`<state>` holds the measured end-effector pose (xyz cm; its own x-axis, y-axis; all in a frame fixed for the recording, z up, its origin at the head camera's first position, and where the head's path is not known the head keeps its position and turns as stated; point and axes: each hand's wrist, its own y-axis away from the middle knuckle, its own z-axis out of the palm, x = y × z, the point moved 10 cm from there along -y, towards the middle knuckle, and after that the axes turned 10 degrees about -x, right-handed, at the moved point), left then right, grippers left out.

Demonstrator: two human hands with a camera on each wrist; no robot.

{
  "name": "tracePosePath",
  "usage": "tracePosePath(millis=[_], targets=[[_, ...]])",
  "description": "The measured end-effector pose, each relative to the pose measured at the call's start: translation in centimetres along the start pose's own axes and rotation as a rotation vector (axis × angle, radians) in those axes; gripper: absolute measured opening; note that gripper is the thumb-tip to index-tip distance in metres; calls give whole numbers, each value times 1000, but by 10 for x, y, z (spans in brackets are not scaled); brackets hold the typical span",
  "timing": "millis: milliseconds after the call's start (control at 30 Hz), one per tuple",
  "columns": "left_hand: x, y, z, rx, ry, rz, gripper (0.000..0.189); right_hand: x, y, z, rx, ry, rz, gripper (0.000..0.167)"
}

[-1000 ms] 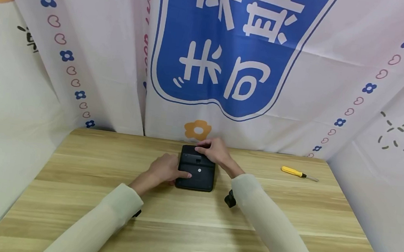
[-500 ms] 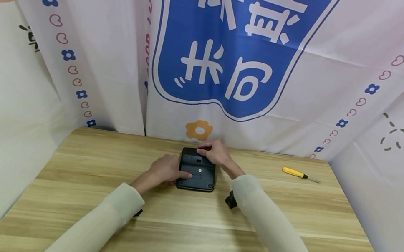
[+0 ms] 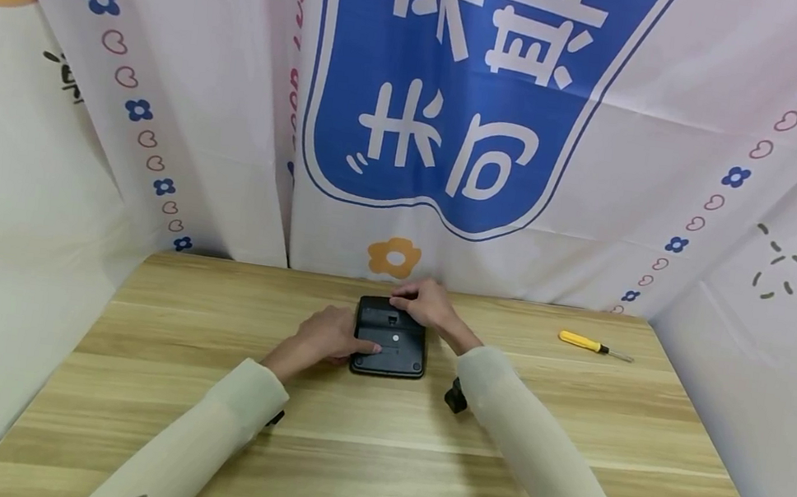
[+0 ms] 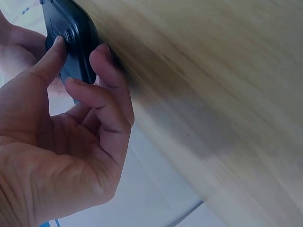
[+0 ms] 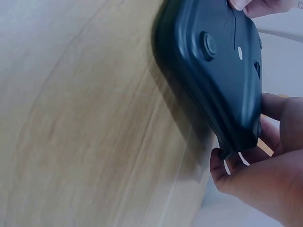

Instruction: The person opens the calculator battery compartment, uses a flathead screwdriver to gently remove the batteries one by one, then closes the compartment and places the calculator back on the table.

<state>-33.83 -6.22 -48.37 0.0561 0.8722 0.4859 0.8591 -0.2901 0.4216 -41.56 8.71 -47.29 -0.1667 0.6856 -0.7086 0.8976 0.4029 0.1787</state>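
A black calculator (image 3: pixel 396 356) lies underside up near the back edge of the table, showing round rubber feet, a small white sticker and a square slot. My left hand (image 3: pixel 328 333) grips its left side, with the thumb flat on the back and the fingers curled at the edge. At the far end my right hand (image 3: pixel 427 302) pinches the rim, thumb on top. In the right wrist view that hand's fingers (image 5: pixel 218 168) reach under the end of the calculator (image 5: pixel 222 90). The side facing the table is hidden.
A yellow-handled screwdriver (image 3: pixel 581 341) lies at the back right of the wooden table (image 3: pixel 358 459). Printed white cloth (image 3: pixel 243 180) hangs right behind the table and along both sides. Small black devices (image 3: pixel 456 396) show beside the sleeves at both wrists.
The calculator's far end has come down and slightly toward me, and my right hand has moved with it. My left hand keeps its hold; the screwdriver lies as before.
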Motion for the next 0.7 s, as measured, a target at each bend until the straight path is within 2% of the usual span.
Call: tracePosePath(millis=[133, 400, 700], targets=[[-1, -1, 0, 0, -24, -9, 50, 2, 1, 2, -9, -8, 18, 23], [-4, -2, -1, -4, -30, -34, 51, 1, 2, 4, -10, 27, 2, 24], [-5, -3, 0, -11, -38, -34, 52, 3, 2, 5, -16, 23, -5, 26]])
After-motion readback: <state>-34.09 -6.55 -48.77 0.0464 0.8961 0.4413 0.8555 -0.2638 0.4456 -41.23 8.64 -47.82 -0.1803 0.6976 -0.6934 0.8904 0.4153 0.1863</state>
